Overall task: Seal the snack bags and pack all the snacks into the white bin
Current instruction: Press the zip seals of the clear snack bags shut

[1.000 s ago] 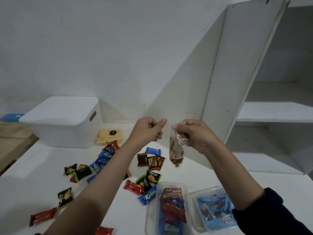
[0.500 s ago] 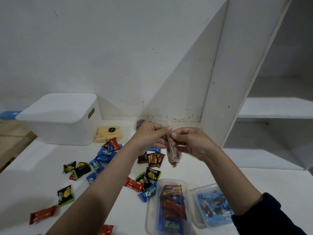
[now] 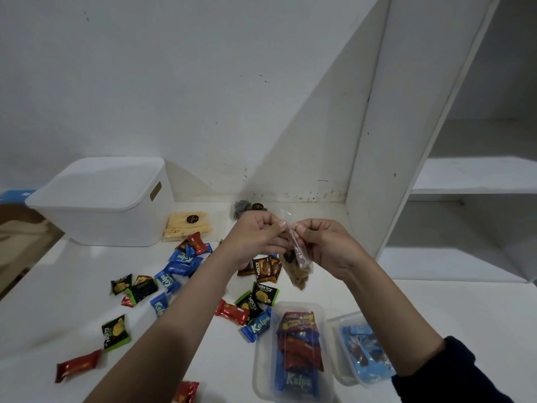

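Note:
A small clear snack bag (image 3: 297, 266) with brown bits hangs above the table, its top edge pinched between my left hand (image 3: 257, 235) and my right hand (image 3: 322, 242). Both hands touch at the fingertips over the bag's mouth. The white bin (image 3: 98, 205) stands at the back left with its lid on. Several wrapped snacks (image 3: 180, 266) in blue, red, green and brown lie scattered on the white table (image 3: 43, 309). A yellow snack bag (image 3: 186, 226) lies beside the bin, and a dark snack bag (image 3: 242, 207) lies by the wall.
Two clear plastic tubs stand near the front: one (image 3: 293, 350) holds red and blue packets, the other (image 3: 363, 353) light blue ones. A white shelf unit (image 3: 386, 141) rises on the right. A wooden surface (image 3: 17, 242) lies at the far left.
My hands came together and lowered with the bag. The bag's top, held stretched wide a second ago, is now pinched between both sets of fingertips.

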Available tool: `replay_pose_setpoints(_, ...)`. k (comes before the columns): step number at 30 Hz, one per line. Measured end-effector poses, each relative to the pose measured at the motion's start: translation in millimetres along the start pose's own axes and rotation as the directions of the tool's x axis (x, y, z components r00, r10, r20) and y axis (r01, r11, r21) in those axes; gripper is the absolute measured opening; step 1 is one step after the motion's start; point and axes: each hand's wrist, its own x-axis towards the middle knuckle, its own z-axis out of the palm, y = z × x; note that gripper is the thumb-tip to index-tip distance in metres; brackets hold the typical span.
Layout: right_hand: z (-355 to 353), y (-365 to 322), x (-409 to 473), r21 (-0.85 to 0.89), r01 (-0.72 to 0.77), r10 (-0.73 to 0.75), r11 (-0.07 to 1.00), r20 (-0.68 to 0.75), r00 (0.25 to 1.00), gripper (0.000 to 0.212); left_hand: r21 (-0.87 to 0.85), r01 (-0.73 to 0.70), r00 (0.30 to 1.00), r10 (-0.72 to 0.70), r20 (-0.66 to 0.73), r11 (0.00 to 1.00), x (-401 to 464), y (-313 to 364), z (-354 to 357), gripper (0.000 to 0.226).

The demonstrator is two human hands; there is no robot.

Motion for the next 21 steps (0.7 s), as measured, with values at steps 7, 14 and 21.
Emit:
replay_pose_setpoints(7,-4,14,-1,-0.220,0.193,-0.224,0.956,-0.122,0.967,0.014,-0.047,0.063,0.995,-0.067,-0.074,0.997,2,2,1,0.017)
replay_pose_setpoints(14,-25,55,-4,-0.669,0.323,-0.478,0.669,-0.054,0.877,0.102,-0.277,0.050,0.980,-0.101,-0.172,0.960,13,22,2,0.016)
replay_pose_setpoints(21,-31,63,24,-0.515,0.316,-0.485,0.797,-0.234,0.843,0.046,-0.357,0.011,0.992,-0.055,-0.115,0.934,29,23,9,0.022)
